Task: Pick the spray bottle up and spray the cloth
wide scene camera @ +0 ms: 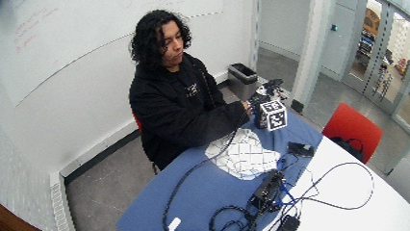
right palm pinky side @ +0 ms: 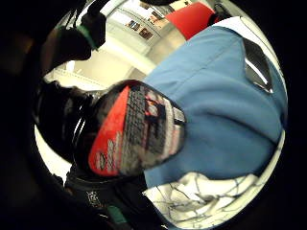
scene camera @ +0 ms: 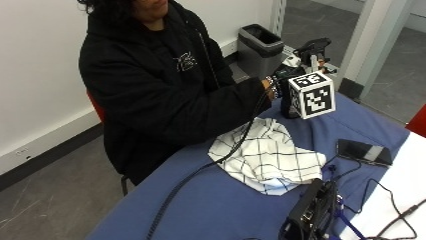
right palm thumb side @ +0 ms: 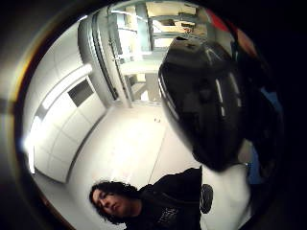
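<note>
Blue cloth covers the surface (scene camera: 219,200) where a person in a black hoodie sits, and the dark spray bottle (scene camera: 307,57) with its red-and-black label stands upright near the far edge, its trigger head uppermost. Their gloved right hand (scene camera: 278,82) is wrapped around the bottle's body, fingers curled on it. At about seven o'clock from the bottle lies the crumpled white checked cloth (scene camera: 266,157), apart from it, with a dark phone (scene camera: 363,151) at four o'clock.

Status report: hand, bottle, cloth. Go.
Right hand grips the spray bottle, held above table. Cloth crumpled on blue tablecloth below. Nothing between them.
</note>
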A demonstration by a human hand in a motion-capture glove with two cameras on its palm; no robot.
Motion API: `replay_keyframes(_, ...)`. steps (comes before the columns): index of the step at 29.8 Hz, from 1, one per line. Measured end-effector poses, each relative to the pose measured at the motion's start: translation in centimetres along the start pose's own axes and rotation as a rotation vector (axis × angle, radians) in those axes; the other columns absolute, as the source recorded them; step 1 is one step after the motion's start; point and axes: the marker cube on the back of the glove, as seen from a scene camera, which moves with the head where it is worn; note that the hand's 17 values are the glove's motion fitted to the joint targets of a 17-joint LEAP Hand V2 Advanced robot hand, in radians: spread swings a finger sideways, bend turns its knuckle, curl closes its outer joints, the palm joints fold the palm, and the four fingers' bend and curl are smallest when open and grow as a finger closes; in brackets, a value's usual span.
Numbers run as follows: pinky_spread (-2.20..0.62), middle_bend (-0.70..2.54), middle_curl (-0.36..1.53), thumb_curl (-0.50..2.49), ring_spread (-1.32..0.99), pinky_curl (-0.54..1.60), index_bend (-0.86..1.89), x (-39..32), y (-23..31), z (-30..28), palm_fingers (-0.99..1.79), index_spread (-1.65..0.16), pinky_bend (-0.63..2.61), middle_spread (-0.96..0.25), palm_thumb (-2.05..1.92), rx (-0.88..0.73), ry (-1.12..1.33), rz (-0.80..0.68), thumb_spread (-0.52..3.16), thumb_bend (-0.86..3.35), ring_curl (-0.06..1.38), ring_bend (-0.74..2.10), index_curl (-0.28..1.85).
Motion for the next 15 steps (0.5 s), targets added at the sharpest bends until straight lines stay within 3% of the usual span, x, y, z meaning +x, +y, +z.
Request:
replay_keyframes(11,0.11,0.26,0.46,0.7,-0.05,0.41,0.1,-1.0,7.9,-4.8,0.68,-0.26,0.31,0.0,0.71,0.042,0.203,0.047,0.97,-0.05,0.43,0.44,0.52)
replay_keyframes(15,0.14,0.18,0.43,0.64,-0.02,0.42,0.11,-1.3,10.5,-5.6,0.58,-0.27,0.35,0.02,0.67,0.013,0.402,0.075,1.02,-0.05,0.42,0.42,0.48)
